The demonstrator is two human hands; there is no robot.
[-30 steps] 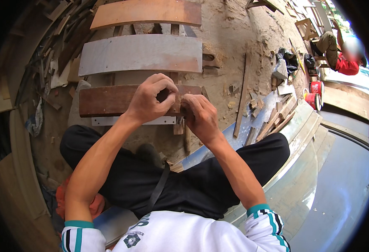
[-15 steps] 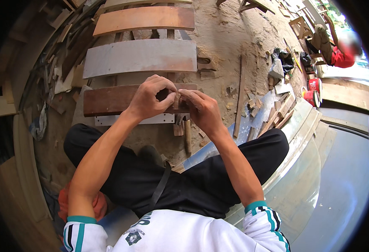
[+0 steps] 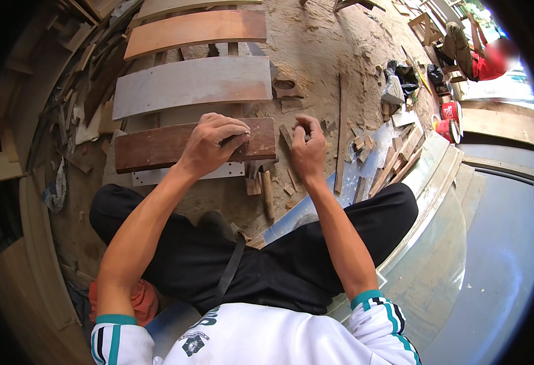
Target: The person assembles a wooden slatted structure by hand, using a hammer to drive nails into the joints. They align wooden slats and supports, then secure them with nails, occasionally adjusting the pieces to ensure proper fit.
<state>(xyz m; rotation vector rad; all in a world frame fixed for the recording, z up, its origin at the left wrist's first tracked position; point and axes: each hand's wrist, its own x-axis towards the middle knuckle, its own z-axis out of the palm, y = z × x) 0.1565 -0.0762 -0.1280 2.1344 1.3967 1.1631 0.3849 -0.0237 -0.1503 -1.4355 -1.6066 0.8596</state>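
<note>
Sunlit far corner: a person in a red top (image 3: 489, 67).
Just this side: two red cans (image 3: 450, 112), close together, with a black plastic bag (image 3: 409, 78) farther left.
Dirt floor (image 3: 315, 61): a long thin wood strip (image 3: 340, 134), near a heap of offcuts (image 3: 404, 155).
Left-hand side: jumbled scrap boards (image 3: 104, 79), a crumpled pale bag (image 3: 57, 191).
Low left: bunched orange-red cloth (image 3: 146, 301).
</note>
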